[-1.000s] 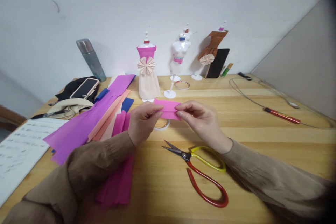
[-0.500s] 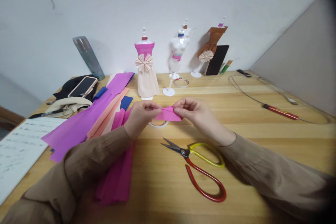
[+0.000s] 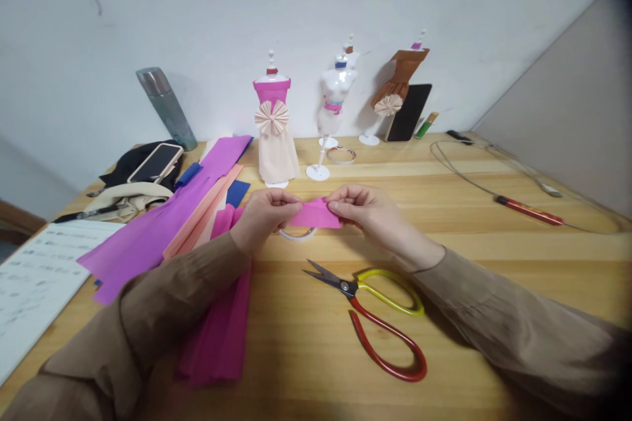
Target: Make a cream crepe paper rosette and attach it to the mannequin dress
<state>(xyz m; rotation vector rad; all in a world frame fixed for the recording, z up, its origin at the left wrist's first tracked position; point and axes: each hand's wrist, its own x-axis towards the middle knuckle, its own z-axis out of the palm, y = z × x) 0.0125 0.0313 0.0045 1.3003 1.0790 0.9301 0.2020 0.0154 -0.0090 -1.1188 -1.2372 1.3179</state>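
A small piece of pink crepe paper [image 3: 316, 215] is stretched between my two hands, just above the wooden table [image 3: 286, 316]. My left hand [image 3: 264, 216] pinches its left end between thumb and fingers. At the right end, my right hand [image 3: 363, 210] pinches the upper corner. Partly hidden behind the paper lies a roll of white tape [image 3: 299, 235]. Open-bladed scissors [image 3: 348, 287] with one yellow and one red handle rest below my right hand. A longer folded magenta crepe strip [image 3: 222, 335] lies beneath my left forearm.
Dress-form mannequins stand along the wall, one in a pink and cream dress [image 3: 276, 154], one bare [image 3: 338, 92], one in brown [image 3: 395, 75]. Purple paper [image 3: 158, 230], a phone [image 3: 157, 163], a bottle [image 3: 168, 108] and a printed sheet [image 3: 39, 276] are left. A red-handled wire tool [image 3: 528, 210] lies right.
The pink paper, creased along its top edge before, now looks flatter between my fingers. Both hands stay almost in place, still pinching it.
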